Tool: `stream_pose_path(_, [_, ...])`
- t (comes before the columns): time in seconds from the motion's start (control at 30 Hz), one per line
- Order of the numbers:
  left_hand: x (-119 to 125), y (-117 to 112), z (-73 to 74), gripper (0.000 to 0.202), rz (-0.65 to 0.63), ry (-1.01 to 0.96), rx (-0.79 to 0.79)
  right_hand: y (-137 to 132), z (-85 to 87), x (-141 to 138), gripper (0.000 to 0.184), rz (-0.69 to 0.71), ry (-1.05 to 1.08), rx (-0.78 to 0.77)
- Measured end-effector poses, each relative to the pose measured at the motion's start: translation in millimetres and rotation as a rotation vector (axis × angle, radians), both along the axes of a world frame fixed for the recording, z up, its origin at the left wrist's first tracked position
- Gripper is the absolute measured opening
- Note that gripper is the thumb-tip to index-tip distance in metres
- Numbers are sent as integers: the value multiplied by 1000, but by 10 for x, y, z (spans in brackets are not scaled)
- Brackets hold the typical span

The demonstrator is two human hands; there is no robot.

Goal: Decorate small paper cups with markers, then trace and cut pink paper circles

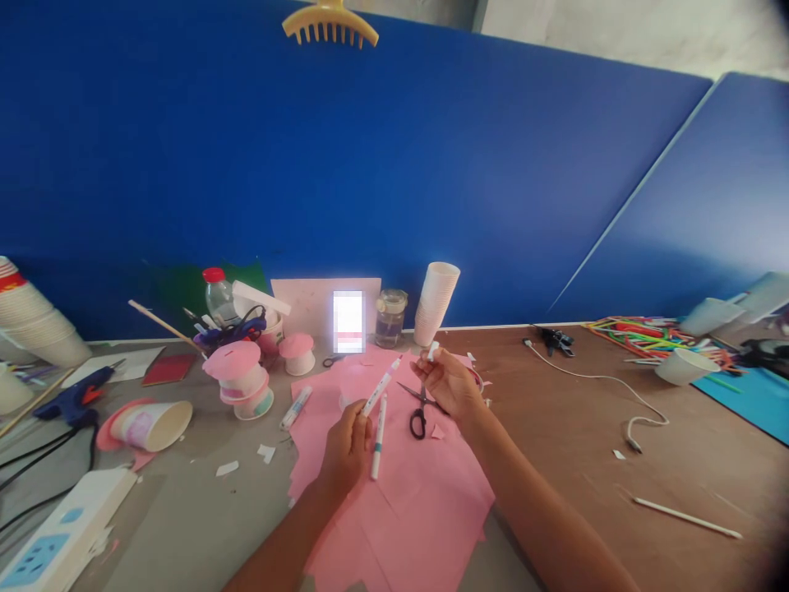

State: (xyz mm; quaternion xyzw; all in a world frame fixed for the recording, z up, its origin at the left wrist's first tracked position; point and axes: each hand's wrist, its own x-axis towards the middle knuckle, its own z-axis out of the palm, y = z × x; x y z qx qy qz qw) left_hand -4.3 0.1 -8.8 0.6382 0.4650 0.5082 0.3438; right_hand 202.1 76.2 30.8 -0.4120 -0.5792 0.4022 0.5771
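Observation:
My left hand (346, 446) is closed round a white marker (380, 386), its pink tip pointing up and away from me. My right hand (454, 385) pinches a small white marker cap (433, 351), apart from the marker. Beneath both hands lie sheets of pink paper (394, 518). Another white marker (378, 440) with a teal band rests on the paper just beside my left hand. A pair of scissors (418, 421) with black handles lies below my right hand, partly hidden by it. Behind, a pale cup shape on the paper is partly covered by my left hand.
A lit phone (348, 322), a glass jar (390, 319) and stacked paper cups (436, 302) stand at the back. Pink-topped cup pieces (237, 380), a glue gun (80, 396) and a power strip (67, 526) are left. A white cable (597, 377) and colourful sticks (647, 333) lie right.

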Motion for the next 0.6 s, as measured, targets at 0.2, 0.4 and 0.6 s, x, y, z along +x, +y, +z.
stream_pose_path(0.2, [2,5,-6,30,-88,85,-4,14,-98,-59,13,97,401,-161])
stream_pose_path(0.4, [-1,13,41,30,-99,147,-41,15,-229,-140,2,166,581,-291])
stream_pose_path(0.6, [0,12,62,31,-107,177,-71,7,-256,-182,10,288,986,-523])
